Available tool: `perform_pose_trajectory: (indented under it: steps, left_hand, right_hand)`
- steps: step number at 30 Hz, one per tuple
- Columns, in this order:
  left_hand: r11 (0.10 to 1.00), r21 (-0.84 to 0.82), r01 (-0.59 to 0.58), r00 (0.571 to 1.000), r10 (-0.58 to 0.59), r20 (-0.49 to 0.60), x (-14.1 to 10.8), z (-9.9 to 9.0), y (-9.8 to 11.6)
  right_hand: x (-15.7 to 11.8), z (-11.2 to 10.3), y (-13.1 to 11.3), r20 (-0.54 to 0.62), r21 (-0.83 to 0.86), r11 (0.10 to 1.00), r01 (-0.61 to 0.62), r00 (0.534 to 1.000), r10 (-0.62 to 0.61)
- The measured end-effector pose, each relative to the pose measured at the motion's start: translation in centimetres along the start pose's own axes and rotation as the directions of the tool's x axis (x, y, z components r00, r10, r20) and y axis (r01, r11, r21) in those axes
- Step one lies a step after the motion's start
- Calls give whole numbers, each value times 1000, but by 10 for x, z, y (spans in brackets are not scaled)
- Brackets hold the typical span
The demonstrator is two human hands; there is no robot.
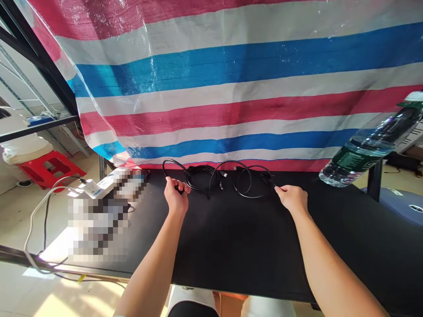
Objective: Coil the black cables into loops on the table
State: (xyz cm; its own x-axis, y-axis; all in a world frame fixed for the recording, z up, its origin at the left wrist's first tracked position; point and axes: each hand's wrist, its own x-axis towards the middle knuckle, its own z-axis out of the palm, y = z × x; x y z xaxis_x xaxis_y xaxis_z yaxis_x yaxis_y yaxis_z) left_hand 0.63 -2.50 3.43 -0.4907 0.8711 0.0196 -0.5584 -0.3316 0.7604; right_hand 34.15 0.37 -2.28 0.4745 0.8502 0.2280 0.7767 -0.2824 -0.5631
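A thin black cable runs in loose loops between my two hands above the black tabletop. My left hand is closed around one part of it, with a loop arching up over the fingers. On the other side, my right hand pinches the cable between thumb and fingertips. Behind the held loops lies a coiled black cable near the back edge. A small light-coloured plug end shows beside that coil. Where the held cable and the coils overlap, I cannot tell them apart.
A large water bottle stands at the back right. At the left, a white power strip with plugged-in cords sits near blurred-out items. A striped plastic sheet hangs behind the table. A red stool is on the floor.
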Motion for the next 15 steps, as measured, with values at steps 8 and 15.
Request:
perform_pose_trajectory:
  steps: [8, 15]
  left_hand:
    - [954, -181, 238, 970, -244, -11, 19, -14, 19]
    - [910, -297, 290, 937, -333, -107, 30, -27, 36]
  right_hand:
    - [-5, -15, -10, -28, 507, 844, -174, 976, 218]
    - [-8, -44, -11, 58, 966, 233, -113, 971, 230]
